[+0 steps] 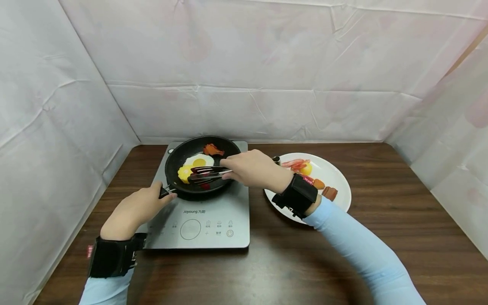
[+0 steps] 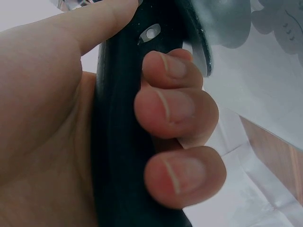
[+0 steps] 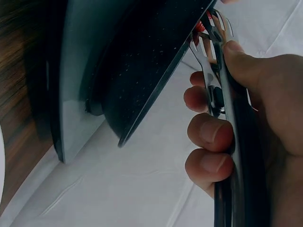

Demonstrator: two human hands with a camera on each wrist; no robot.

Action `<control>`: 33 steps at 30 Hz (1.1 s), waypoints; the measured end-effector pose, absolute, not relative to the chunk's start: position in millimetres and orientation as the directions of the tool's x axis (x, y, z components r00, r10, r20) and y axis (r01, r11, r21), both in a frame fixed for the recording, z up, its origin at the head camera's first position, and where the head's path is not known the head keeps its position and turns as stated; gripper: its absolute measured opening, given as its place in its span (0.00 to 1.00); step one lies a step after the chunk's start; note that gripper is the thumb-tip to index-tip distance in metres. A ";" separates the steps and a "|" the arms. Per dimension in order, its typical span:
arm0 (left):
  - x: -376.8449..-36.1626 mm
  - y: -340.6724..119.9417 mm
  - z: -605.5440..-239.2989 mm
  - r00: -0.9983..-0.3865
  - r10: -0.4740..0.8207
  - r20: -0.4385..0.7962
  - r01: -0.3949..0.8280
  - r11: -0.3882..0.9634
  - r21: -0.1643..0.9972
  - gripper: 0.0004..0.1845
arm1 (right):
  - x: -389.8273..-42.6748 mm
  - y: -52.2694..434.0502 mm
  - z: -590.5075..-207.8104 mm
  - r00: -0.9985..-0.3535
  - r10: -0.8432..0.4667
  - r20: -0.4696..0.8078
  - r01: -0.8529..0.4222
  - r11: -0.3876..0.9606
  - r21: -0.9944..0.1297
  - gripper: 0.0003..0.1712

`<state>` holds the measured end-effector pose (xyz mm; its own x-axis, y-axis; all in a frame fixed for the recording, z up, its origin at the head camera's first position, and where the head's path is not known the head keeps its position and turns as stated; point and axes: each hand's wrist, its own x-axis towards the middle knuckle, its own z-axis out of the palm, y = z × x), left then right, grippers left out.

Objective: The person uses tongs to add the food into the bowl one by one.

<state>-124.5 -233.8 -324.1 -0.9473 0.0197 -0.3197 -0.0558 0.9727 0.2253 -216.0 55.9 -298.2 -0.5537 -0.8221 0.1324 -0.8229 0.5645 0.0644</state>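
- Centre left of the frame: a black pan (image 1: 186, 149) sits on a silver induction cooker (image 1: 232, 212), on a dark wooden table (image 1: 381, 203).
- Inside the pan I count at least 4 pieces of food: a fried egg (image 1: 199, 161), a yellow flower-edged slice (image 1: 183, 173), an orange-brown piece (image 1: 212, 149) near the far rim, and a dark red piece (image 1: 205, 186) partly under the tongs (image 3: 246, 161).
- Lower left: the left hand (image 1: 131, 212) has its grip wrapped closely around the pan's handle (image 2: 118, 142).
- Centre: the right hand (image 1: 257, 169) has its grip curled around the tongs, whose arms stand slightly apart, tips low in the pan beside the yellow slice. Whether they pinch anything, I cannot tell.
- Right of centre: a white plate (image 1: 335, 171), partly hidden by a black wristband (image 1: 296, 195), carries pink-red strips (image 1: 295, 164), a yellow piece (image 1: 306, 169), an orange nugget (image 1: 318, 184) and a brown piece (image 1: 329, 193).
- The cooking looks partway along: food lies in both places. If the plate is feeding the pan, several pieces remain to go over; if plating up, the pan's pieces remain.
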 end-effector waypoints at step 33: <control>-125.9 -232.0 -320.2 -0.945 0.007 -0.326 -0.070 0.972 0.223 0.38 | -208.9 49.8 -306.8 -0.589 -0.807 0.028 -0.807 0.590 0.015 0.25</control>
